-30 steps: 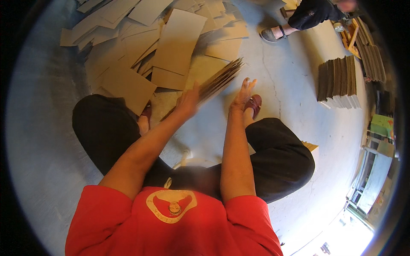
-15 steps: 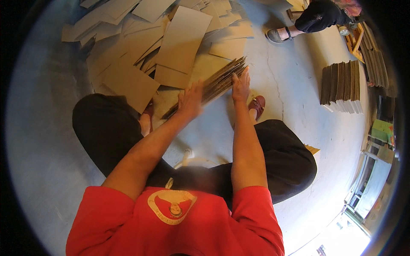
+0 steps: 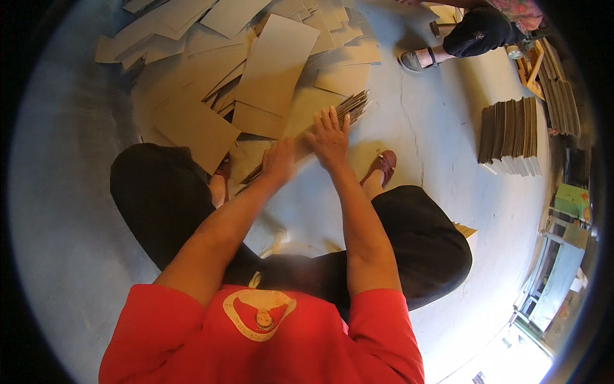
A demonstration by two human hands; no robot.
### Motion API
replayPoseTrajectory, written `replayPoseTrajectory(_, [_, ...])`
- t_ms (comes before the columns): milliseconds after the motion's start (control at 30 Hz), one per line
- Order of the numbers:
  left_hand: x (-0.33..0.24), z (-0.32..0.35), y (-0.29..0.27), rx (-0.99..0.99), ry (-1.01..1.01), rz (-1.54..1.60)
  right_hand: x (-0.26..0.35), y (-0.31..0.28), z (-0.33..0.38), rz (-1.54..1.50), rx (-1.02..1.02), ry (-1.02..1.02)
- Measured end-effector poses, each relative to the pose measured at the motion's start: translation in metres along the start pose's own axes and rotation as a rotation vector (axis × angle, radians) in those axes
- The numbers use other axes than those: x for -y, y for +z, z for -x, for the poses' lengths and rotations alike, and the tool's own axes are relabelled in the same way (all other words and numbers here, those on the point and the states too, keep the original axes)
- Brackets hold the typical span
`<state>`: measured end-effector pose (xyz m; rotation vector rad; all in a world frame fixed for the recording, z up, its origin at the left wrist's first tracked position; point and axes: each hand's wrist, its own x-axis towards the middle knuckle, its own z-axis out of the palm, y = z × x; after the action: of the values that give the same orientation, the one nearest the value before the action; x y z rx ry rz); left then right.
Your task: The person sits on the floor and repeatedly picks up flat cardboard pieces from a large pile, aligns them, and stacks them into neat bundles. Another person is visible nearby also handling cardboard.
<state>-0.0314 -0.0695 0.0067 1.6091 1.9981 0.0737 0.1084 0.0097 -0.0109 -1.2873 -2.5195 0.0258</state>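
Observation:
A bundle of thin cardboard sheets [image 3: 353, 107] stands on edge between my feet, slanting from lower left to upper right. My right hand [image 3: 330, 139] lies across its near side, with fingers stretched out and spread. My left hand [image 3: 279, 161] is at the bundle's lower left part, and its fingers are smeared by motion. Both hands cover the middle of the bundle. Just beyond them, a heap of loose brown cardboard sheets [image 3: 276, 61] is spread over the floor.
A neat block of stacked cardboard [image 3: 510, 133] stands on the floor at right, with more stacked sheets [image 3: 558, 89] behind it. Another person's shoe [image 3: 414, 61] and dark trouser leg [image 3: 476, 32] are at the upper right. My own red shoes [image 3: 382, 165] flank the bundle.
My right hand has moved left and down, from the bundle's far right end onto its near side. My left hand has shifted slightly left.

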Motion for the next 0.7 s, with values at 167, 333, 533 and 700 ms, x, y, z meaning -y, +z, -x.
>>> replayPoseTrajectory(167, [-0.005,0.002,-0.014,-0.192,0.263,0.043,0.005,-0.036,-0.021,-0.052,-0.092,0.01])
replayPoseTrajectory(333, [-0.003,0.001,0.024,-0.302,0.376,-0.098,-0.014,-0.023,0.01,0.015,0.273,0.039])
replayPoseTrajectory(533, [-0.003,-0.012,-0.001,-0.096,0.347,-0.009,-0.015,-0.03,-0.006,-0.08,0.085,-0.03])
replayPoseTrajectory(700, [0.014,-0.008,0.017,-0.243,0.379,-0.063,-0.004,-0.034,0.004,-0.131,0.452,-0.111])
